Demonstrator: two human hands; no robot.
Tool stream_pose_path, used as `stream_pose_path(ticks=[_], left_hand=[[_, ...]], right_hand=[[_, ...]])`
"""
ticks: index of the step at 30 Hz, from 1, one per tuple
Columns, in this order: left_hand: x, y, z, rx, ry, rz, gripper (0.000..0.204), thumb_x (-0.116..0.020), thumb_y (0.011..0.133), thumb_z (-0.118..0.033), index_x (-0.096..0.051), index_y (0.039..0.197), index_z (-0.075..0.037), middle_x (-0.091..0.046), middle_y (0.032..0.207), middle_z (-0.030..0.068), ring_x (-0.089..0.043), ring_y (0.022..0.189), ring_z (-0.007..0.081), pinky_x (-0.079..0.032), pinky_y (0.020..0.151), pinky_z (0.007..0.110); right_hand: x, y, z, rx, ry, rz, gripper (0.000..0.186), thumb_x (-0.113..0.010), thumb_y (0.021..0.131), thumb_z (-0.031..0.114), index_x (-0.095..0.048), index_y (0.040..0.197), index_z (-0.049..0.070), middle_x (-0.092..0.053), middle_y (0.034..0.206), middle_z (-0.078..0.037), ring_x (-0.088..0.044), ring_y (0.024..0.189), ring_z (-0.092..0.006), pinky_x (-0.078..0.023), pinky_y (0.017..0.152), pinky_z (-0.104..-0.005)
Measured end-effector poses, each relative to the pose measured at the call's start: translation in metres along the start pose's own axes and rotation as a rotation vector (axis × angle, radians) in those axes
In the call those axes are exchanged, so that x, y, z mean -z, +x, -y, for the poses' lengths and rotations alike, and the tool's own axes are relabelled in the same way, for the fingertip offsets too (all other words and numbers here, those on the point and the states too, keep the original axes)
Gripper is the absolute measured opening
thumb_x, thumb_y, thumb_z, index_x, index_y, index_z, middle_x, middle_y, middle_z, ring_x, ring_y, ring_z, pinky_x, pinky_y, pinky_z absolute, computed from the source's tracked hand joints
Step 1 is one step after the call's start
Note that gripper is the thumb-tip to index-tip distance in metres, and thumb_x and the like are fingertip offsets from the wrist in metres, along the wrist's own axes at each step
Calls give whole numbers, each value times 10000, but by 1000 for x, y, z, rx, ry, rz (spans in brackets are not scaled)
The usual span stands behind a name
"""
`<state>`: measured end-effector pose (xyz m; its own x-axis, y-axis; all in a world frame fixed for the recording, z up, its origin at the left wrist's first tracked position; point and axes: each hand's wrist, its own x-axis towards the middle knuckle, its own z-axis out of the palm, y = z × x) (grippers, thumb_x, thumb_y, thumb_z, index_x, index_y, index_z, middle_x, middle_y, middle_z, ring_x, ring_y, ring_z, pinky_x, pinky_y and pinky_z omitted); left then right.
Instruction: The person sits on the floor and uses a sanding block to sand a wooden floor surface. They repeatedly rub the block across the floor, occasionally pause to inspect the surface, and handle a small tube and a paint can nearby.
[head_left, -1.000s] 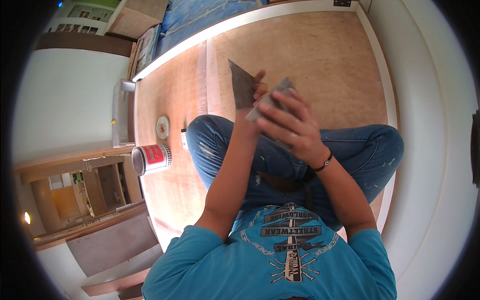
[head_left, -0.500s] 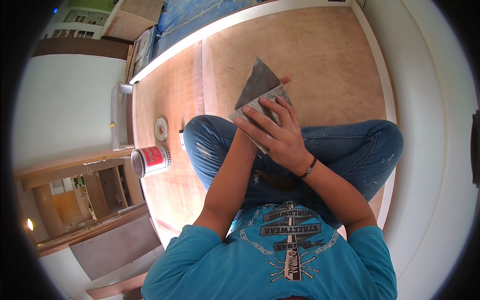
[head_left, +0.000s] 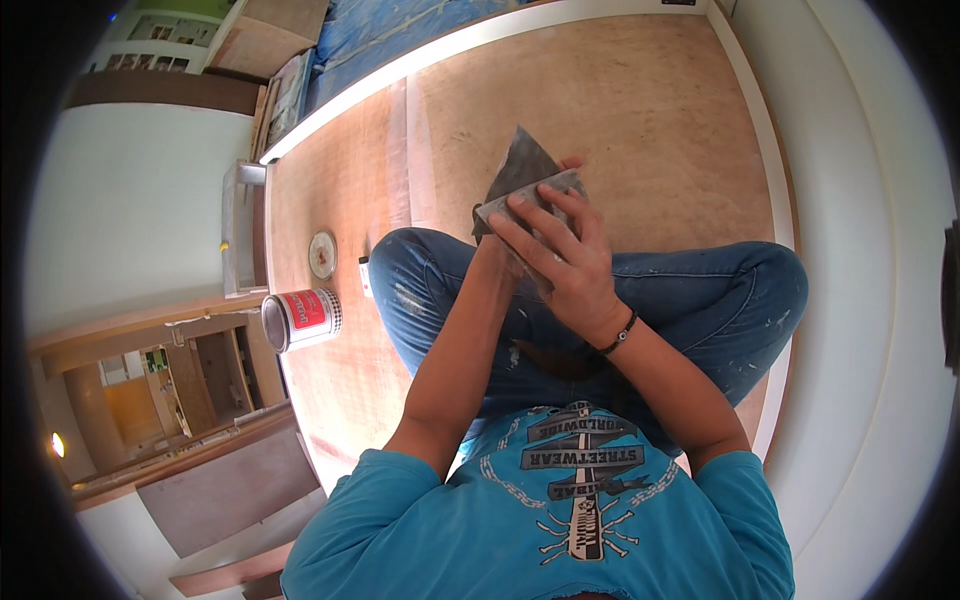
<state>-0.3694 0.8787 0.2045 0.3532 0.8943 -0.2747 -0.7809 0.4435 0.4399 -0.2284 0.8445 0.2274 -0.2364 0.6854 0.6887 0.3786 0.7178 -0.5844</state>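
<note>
A grey sheet of sandpaper (head_left: 521, 163), folded so that one corner stands up as a point, is held above my crossed legs. On top of it lies my right hand (head_left: 570, 255), fingers a little apart and pressed over the folded, dusty part. My left hand (head_left: 572, 162) is beneath the sheet and grips it from below; only a fingertip shows past the far edge, and the rest is hidden by the paper. The left forearm comes up to the sheet's near edge.
I sit on a brown plywood surface (head_left: 600, 95) with a white raised edge. To the left stand an opened tin (head_left: 301, 318) with a red label and a round lid (head_left: 322, 256). A small white item (head_left: 365, 277) lies by my left knee. Blue sheeting (head_left: 400, 40) spreads beyond; a white wall (head_left: 850, 300) rises at right.
The sandpaper has tilted and its folded part looks narrower and more bent. My right hand has shifted slightly to the right and up along it. Everything around stays put.
</note>
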Motion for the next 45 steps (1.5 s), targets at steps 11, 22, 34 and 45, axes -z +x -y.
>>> stream_pose_path(ticks=[11, 22, 34, 45], left_hand=[[2, -20, 8, -28, 107, -122, 327, -528, 1100, -374, -628, 1272, -113, -682, 1022, 3, -652, 708, 45, -497, 485, 124], [-21, -37, 7, 65, 299, -148, 577, -495, 1087, -559, -585, 1390, -77, -365, 618, -77, -309, 420, 23, -216, 380, 195], [-46, -12, -10, -156, 765, -248, 333, -657, 1067, -300, -693, 1299, -64, -738, 1016, 13, -667, 847, 88, -532, 753, 238], [-31, -14, -80, -1036, 2120, -125, 405, -738, 904, -53, -733, 1272, -223, -784, 936, 51, -711, 674, 221, -551, 613, 327]], right_hand=[[10, 11, -4, -111, 54, -52, 614, -780, 765, 36, -724, 1350, 211, -650, 1403, -37, -579, 1296, -330, -495, 1058, -450], [20, 18, -41, -177, 115, -151, 632, -709, 811, -56, -694, 1394, 188, -634, 1300, -96, -609, 1221, -330, -515, 1031, -441], [33, 17, -73, -754, 1537, -422, 258, -692, 1040, 175, -670, 1259, 39, -672, 1310, -44, -637, 1177, -154, -536, 960, -313], [44, 30, -83, -292, 1, -218, 538, -863, 808, 95, -703, 1318, 151, -640, 1326, -67, -579, 1206, -283, -484, 998, -397]])
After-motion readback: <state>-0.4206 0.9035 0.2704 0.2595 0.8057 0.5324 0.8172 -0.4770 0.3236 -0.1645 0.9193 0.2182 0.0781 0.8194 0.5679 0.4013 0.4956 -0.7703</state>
